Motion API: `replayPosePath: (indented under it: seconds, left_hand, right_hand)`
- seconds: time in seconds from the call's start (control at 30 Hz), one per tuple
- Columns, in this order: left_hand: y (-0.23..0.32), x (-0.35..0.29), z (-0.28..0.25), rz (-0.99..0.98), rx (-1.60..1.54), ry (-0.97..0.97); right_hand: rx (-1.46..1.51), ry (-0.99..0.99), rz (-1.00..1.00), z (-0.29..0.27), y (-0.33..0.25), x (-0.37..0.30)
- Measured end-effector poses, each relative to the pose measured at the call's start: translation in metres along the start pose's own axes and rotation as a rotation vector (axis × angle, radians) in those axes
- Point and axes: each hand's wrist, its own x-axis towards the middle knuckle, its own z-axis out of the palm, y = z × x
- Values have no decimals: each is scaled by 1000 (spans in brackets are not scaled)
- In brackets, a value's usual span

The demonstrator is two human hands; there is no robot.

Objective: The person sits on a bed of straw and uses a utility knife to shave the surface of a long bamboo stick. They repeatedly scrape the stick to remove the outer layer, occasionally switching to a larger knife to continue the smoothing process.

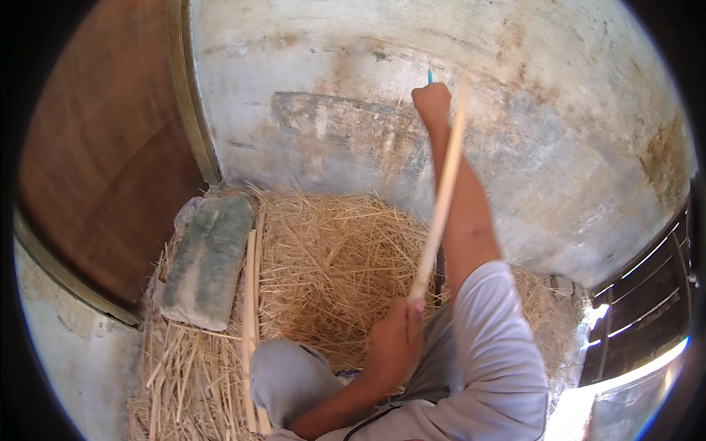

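Right arm stretched up and forward, right hand (432, 103) in a fist round a thin tool (431, 76), blue part poking up, kind unclear. Left arm bent low; left hand (396, 339) above straw (331, 253), fingers closed round the lower end of a wooden strip (444, 192). Strip's long axis points away, leaning slightly right, crossing in front of the right forearm.

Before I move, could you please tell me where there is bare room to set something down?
The grey-green slab is bare on top, bordered by straw below and thin strips at right. The straw right of those strips, beyond the left knee, is open. Crowded: where the pale stick in the left hand overlaps the right forearm.
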Motion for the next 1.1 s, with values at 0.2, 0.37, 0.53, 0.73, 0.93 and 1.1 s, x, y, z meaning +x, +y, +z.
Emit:
replayPosePath:
  seconds: [0.2, 0.37, 0.53, 0.73, 0.93, 1.1]
  left_hand:
    - [-7, 9, -20, -186, -196, -16]
    - [-21, 29, -15, -259, -335, -15]
    - [-24, 44, -7, -220, -175, -101]
    - [-36, 53, 5, -296, -242, -123]
    - [-36, 44, 24, -222, 91, -152]
    - [-42, 30, 47, -131, 249, -179]
  right_hand:
    - [283, 120, 239, -86, 36, 28]
    - [535, -116, 310, -99, 12, -142]
    - [505, -162, -141, -83, -5, -241]
    - [280, -615, -76, -110, -21, -263]
    - [4, -552, -163, -102, 20, -254]
    - [-165, -655, 40, -102, 48, -228]
